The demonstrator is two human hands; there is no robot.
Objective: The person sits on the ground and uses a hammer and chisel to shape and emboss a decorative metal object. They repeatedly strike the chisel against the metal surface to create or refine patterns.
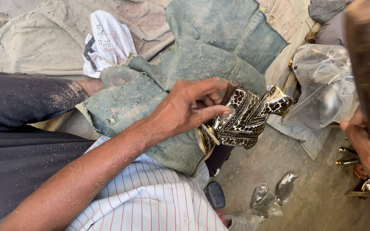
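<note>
Clearly the left hand (185, 109) is clamping down on a black-and-silver patterned metal ornament (247, 115), pinning it against the dusty green cloth (185, 64) draped over the lap. The right hand (367, 143) is sitting at the frame edge, mostly blocked by a blurred brown object, so I cannot tell its grip. The ornament is looking glossy; it could be slipping off onto the floor (313, 201).

Bare dusty forearm (86, 171), white shirt with thin red stripes (150, 196), dark trousers (18, 141) speckled with grit at left of frame
</note>
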